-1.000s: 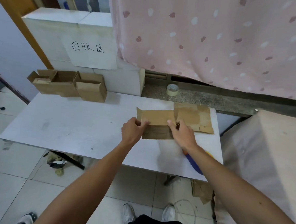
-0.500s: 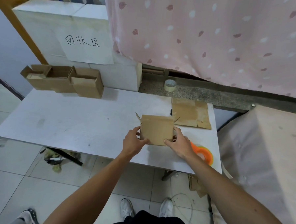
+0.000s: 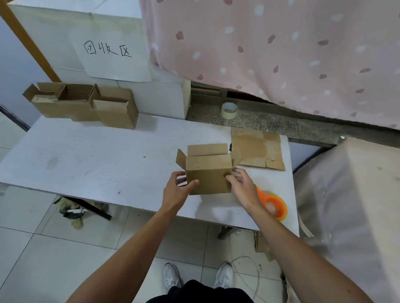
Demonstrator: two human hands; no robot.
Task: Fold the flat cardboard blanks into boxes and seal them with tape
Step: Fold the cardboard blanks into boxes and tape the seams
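A partly formed cardboard box (image 3: 208, 175) is seen just right of the frame's centre, standing on the white worktop (image 3: 89, 159) with its top flaps open and pointing upward. It is gripped from both sides. The left hand (image 3: 178, 192) is clamped on the box's lower left corner, with the thumb laid on the near face and the fingers curled round the left side. The right hand (image 3: 242, 188) is clamped on the right edge, with the thumb pressed to the near face and the fingers wrapped behind.

Behind the box, towards the right, a flat cardboard blank (image 3: 257, 149) is laid on the worktop, just beside the box's far right flap. An orange tape dispenser (image 3: 275, 205) is lying at the worktop's near right corner, partly hidden by the right wrist. A roll of tape (image 3: 229, 110) is set on the stone ledge (image 3: 288, 127) beyond the worktop. In the left of the frame, a row of open boxes (image 3: 81, 105) is lined up along the worktop's far edge, under a paper sheet (image 3: 113, 54) with handwritten characters.
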